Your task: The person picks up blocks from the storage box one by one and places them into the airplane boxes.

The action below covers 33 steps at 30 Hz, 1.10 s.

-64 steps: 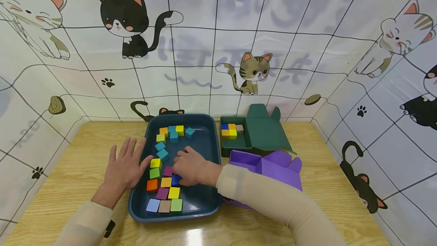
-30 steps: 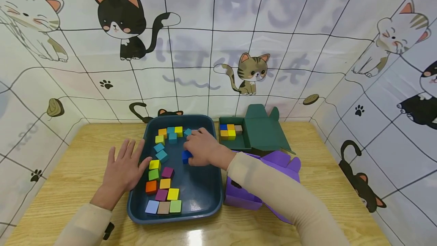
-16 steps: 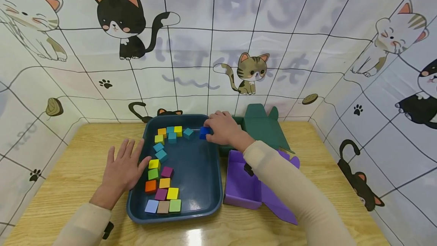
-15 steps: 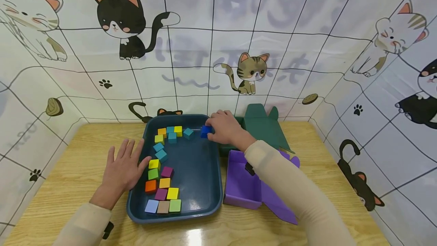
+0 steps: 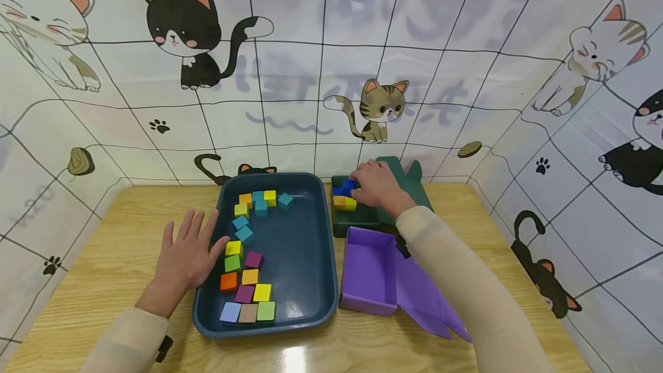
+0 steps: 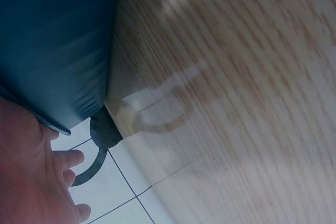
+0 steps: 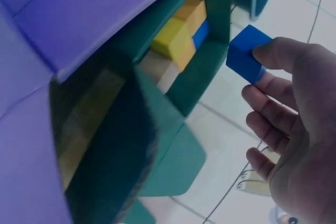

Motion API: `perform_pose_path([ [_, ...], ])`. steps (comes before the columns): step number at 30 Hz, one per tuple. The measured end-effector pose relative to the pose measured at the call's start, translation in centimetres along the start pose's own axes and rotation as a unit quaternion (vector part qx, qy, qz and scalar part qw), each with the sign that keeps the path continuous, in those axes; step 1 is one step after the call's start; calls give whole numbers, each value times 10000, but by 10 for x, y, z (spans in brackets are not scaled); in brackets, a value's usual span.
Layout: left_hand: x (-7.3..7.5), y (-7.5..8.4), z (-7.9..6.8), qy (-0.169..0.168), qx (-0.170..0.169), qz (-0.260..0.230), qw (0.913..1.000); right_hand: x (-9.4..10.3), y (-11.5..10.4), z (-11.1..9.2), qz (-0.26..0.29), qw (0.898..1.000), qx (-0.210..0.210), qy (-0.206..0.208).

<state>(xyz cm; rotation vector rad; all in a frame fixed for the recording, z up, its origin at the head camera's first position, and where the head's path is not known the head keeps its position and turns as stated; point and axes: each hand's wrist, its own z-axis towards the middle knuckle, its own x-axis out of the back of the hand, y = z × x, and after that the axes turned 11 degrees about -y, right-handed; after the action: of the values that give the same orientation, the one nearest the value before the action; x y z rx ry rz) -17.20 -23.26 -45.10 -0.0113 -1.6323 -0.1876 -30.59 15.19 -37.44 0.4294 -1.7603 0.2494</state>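
Note:
My right hand [image 5: 378, 186] pinches a blue cube [image 7: 245, 53] between thumb and fingertips over the green box [image 5: 357, 227]. In the right wrist view the cube hangs clear of the box's wall. Yellow, orange, blue and beige cubes lie in that box; the hand partly covers them in the head view. My left hand [image 5: 185, 255] lies with straight, spread fingers at the left rim of the dark blue tray [image 5: 300, 263], its thumb over the rim. Several coloured cubes [image 5: 262, 292] sit in the tray, mostly along its left side.
A purple box [image 5: 369, 272] stands in front of the green one, its lid folded out to the right. The wooden table [image 5: 98, 263] carries everything. Behind it hangs a white sheet [image 5: 295, 85] printed with cats and grid lines.
My right hand has picked up the blue cube from the tray's middle and carried it up and right, over the green box. The purple box shifted forward. My left hand stays put.

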Motion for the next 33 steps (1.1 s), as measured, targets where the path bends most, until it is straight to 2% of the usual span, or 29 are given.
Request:
perform_pose_path([
  [13, -1, -1, 2, 55, -22, -51, 10000, -17, 22, 4, -533, 9982, -232, -162],
  [22, -2, -1, 1, 56, 14, -21, 10000, -24, 25, 4, -686, 9963, -249, -445],
  [33, -3, -1, 1, 30, 33, -54, 10000, -41, 24, 14, -900, 9950, -179, -382],
])
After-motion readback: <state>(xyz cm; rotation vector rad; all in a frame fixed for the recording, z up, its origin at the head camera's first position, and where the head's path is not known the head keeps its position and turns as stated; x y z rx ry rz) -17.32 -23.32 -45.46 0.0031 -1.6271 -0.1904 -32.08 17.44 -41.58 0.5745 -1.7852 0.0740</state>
